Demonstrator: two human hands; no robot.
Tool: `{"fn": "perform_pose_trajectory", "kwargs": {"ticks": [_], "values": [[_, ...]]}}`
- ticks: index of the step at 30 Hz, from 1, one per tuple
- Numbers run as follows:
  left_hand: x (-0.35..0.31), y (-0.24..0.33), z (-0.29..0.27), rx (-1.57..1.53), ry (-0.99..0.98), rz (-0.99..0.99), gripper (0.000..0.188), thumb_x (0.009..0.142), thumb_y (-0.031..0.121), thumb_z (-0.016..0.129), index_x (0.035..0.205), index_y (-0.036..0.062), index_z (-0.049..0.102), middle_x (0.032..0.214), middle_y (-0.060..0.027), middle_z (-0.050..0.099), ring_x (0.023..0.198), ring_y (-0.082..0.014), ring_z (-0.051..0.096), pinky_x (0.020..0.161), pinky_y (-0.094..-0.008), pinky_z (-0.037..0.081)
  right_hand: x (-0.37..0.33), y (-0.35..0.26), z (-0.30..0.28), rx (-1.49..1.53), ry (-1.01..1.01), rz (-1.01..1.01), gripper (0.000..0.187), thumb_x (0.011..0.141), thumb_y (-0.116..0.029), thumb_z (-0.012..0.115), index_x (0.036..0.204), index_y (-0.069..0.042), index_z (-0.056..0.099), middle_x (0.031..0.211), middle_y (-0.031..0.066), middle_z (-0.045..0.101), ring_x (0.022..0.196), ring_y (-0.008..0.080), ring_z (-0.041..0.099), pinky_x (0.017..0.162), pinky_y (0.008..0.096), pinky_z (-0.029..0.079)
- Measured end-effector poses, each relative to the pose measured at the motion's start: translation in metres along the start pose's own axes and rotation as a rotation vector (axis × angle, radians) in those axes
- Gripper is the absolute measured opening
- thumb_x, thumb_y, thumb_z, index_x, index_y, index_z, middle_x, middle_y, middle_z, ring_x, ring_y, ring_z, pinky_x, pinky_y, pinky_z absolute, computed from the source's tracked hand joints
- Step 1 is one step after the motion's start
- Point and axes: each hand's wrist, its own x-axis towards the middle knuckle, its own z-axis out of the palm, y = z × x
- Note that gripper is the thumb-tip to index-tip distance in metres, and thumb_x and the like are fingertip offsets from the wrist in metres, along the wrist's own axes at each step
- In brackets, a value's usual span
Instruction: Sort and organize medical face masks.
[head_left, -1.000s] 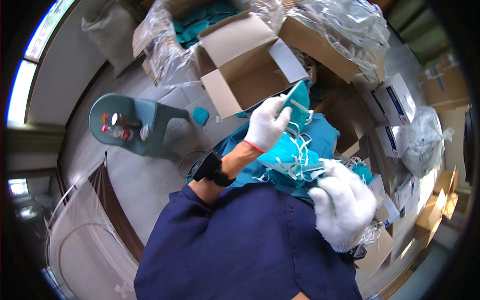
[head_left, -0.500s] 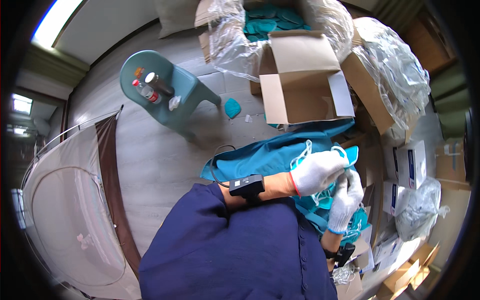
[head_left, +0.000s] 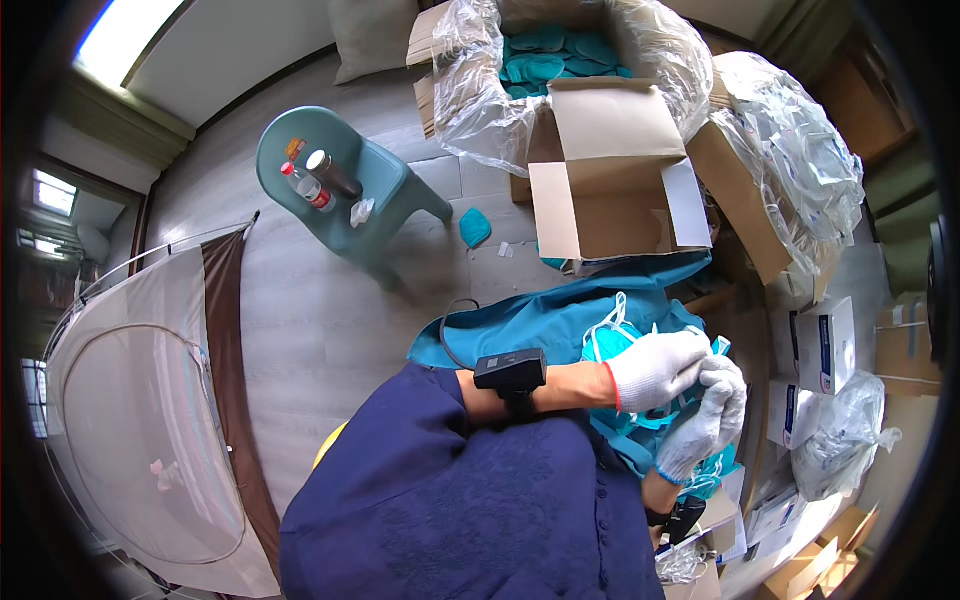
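My left hand (head_left: 660, 370), in a white knit glove with a red cuff, is closed in a pinch over my lap. My right hand (head_left: 708, 420), gloved in white with a blue cuff, meets it fingertip to fingertip. Between them is a teal face mask (head_left: 721, 346), mostly hidden by the fingers; only a small edge and a white strap show. More teal masks with white straps, one a cup-shaped face mask (head_left: 612, 342), lie beside and under my hands. They rest on a teal cloth (head_left: 500, 315) spread over my lap.
An open cardboard box (head_left: 620, 215) stands ahead, behind it a plastic-lined carton (head_left: 470, 90) of teal masks. A green chair (head_left: 395, 190) holds a bottle (head_left: 308, 188) and a dark tumbler (head_left: 335, 175). Left is a mesh tent (head_left: 140, 420); right, white boxes (head_left: 826, 345) and a plastic bag (head_left: 840, 435).
Both hands have moved slightly down and to the right. The mask between them showed more above the fingers before; now it is mostly covered. The cup-shaped mask by my left hand shows more.
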Motion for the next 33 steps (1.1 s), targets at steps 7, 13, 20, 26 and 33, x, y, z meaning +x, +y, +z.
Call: {"fn": "perform_pose_trajectory", "kwargs": {"ticks": [7, 13, 20, 26, 33], "values": [[0.001, 0.016, -0.01, 0.006, -0.261, 0.02, 0.013, 0.089, 0.017, 0.065, 0.088, 0.0044, 0.063, 0.075, -0.0166, 0.061, 0.072, -0.0355, 0.062, 0.063, -0.0402, 0.05, -0.003, 0.009, -0.031, 0.712, 0.074, 0.382, 0.029, 0.099, -0.032, 0.054, 0.084, -0.008, 0.049, 0.074, 0.0033, 0.051, 0.07, 0.0117, 0.049, 0.062, 0.0238, 0.042], [-0.002, 0.03, -0.083, -0.054, -0.042, -0.324, 0.025, 0.096, 0.017, 0.06, 0.08, -0.0015, 0.056, 0.066, -0.002, 0.05, 0.063, -0.0068, 0.049, 0.059, -0.0266, 0.045, 0.018, 0.008, -0.13, 0.947, 0.165, 0.207, 0.029, 0.101, -0.031, 0.052, 0.082, -0.009, 0.051, 0.057, -0.0029, 0.037, 0.046, 0.0073, 0.028, 0.043, 0.0237, 0.023], [0.023, 0.029, -0.065, -0.116, 0.192, -0.32, 0.016, 0.097, 0.014, 0.06, 0.097, -0.0015, 0.062, 0.074, 0.0015, 0.055, 0.068, -0.0025, 0.047, 0.06, -0.0199, 0.042, 0.026, -0.035, -0.018, -0.086, -0.154, 0.16, 0.029, 0.081, -0.012, 0.078, 0.104, -0.001, 0.065, 0.087, 0.0045, 0.064, 0.076, 0.0093, 0.059, 0.07, 0.0248, 0.049], [0.017, 0.022, -0.044, -0.083, 0.249, -0.313, 0.01, 0.092, 0.008, 0.064, 0.094, -0.0018, 0.063, 0.07, -0.0002, 0.052, 0.064, -0.0044, 0.045, 0.057, -0.023, 0.04, 0.019, -0.01, 0.007, -0.544, -0.165, -0.215, 0.028, 0.07, -0.007, 0.08, 0.096, -0.003, 0.068, 0.083, 0.0116, 0.066, 0.074, 0.0276, 0.065, 0.069, 0.0327, 0.052], [0.015, 0.018, -0.037, 0.01, 0.214, -0.194, 0.008, 0.086, 0.002, 0.067, 0.091, -0.003, 0.062, 0.074, -0.0089, 0.057, 0.063, -0.013, 0.05, 0.061, -0.0261, 0.046, 0.017, -0.021, -0.007, -0.39, -0.228, -0.129, 0.011, 0.077, 0.001, 0.071, 0.088, -0.001, 0.067, 0.088, 0.0129, 0.067, 0.076, 0.0252, 0.065, 0.07, 0.0324, 0.052]]}}
